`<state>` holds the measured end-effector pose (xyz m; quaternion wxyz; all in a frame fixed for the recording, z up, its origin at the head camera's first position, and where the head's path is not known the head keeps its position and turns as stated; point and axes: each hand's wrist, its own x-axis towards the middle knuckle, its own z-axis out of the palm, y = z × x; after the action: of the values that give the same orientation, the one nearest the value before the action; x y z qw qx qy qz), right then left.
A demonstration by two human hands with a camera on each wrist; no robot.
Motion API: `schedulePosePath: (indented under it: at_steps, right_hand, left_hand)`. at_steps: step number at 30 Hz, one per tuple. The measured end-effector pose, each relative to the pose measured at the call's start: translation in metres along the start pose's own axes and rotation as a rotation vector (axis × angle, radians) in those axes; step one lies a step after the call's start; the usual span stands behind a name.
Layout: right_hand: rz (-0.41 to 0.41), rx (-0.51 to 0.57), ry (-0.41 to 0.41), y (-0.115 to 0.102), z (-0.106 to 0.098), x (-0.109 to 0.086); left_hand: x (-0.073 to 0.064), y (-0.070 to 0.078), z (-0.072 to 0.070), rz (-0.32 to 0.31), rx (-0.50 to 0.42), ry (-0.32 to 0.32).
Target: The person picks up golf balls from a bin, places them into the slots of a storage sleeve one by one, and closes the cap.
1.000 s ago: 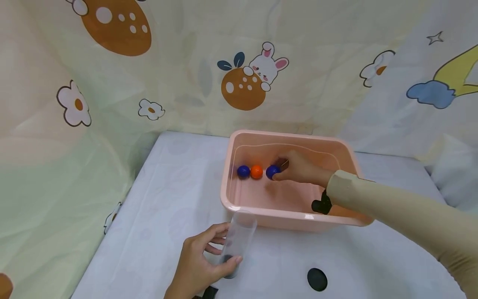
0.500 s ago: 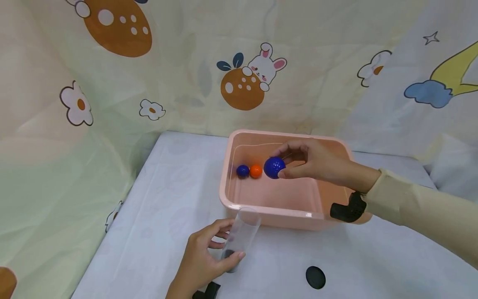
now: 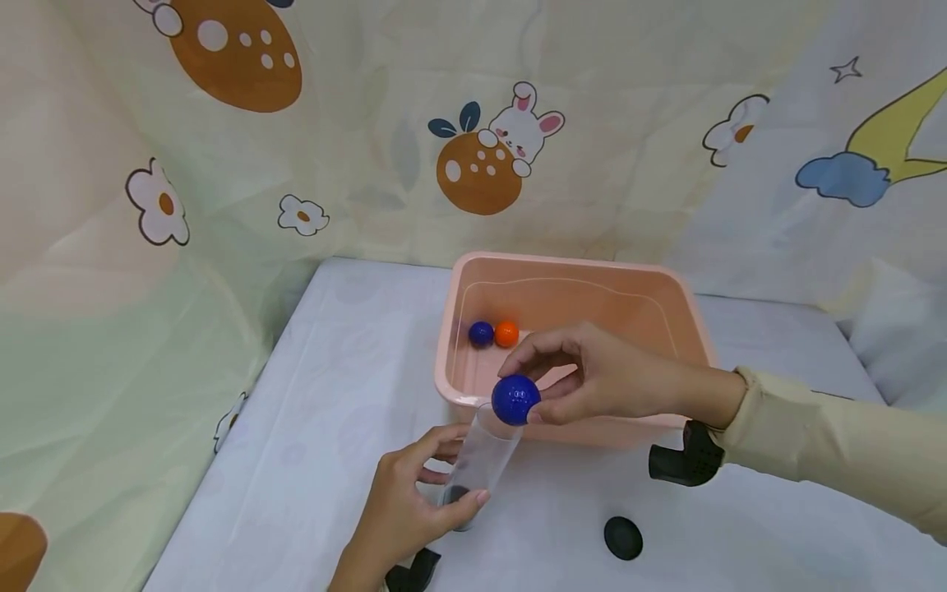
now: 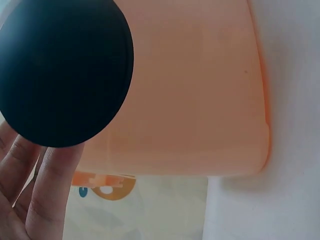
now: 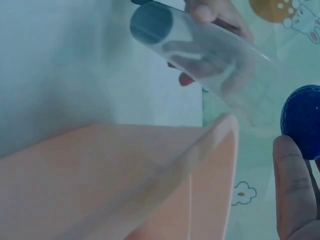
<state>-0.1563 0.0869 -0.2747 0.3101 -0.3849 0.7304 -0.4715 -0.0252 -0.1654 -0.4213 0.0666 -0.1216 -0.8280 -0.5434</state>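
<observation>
My left hand [image 3: 407, 501] grips a clear plastic tube [image 3: 484, 452] near its lower end, tilted with its open mouth up and to the right. A dark cap [image 4: 65, 75] closes the tube's bottom and fills much of the left wrist view. Between thumb and fingertips, my right hand [image 3: 592, 378] pinches a shiny blue ball [image 3: 515, 400], which overlaps the tube's mouth in the head view. From the right wrist, the ball shows a short way off the mouth of the tube [image 5: 220, 65]. Nothing shows inside the tube above the cap.
A pink plastic tub [image 3: 577, 260] stands behind the hands on the white-covered table [image 3: 355, 370]. In it lie another blue ball [image 3: 481, 334] and an orange ball [image 3: 506, 334], side by side. A black disc [image 3: 623, 538] lies at the front. Patterned cloth hangs behind.
My right hand has lifted the blue ball out of the tub and brought it forward and left to the tube's mouth. The left hand and tube have shifted slightly up and right.
</observation>
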Motion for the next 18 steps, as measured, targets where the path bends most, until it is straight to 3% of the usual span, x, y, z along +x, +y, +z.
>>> schedulePosePath:
  at_steps: [18]
  right_hand:
    - [-0.004, -0.111, -0.039, 0.003, 0.017, -0.001]
  left_hand:
    - [-0.002, 0.005, 0.002, 0.103, -0.001, 0.008]
